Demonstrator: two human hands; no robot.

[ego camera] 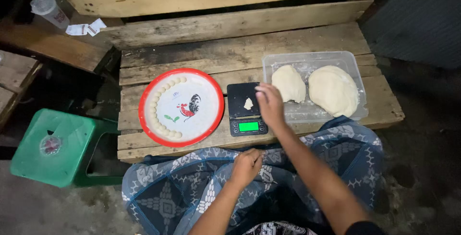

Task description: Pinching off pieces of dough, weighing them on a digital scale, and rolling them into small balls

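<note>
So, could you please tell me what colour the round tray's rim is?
Red; the round tray is white inside, clearest in the head view.

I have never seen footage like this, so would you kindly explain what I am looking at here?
This is one picture from a camera worn on a person's head, looking down at their own bare hands. The person sits at a rough wooden pallet table. On it lie a round tray with a red rim edged with small dough balls, a small black scale carrying a dough piece, and a clear plastic container holding two large dough lumps. The right hand reaches over the scale; whether it holds anything is unclear. The left hand rests closed on the lap.
</note>
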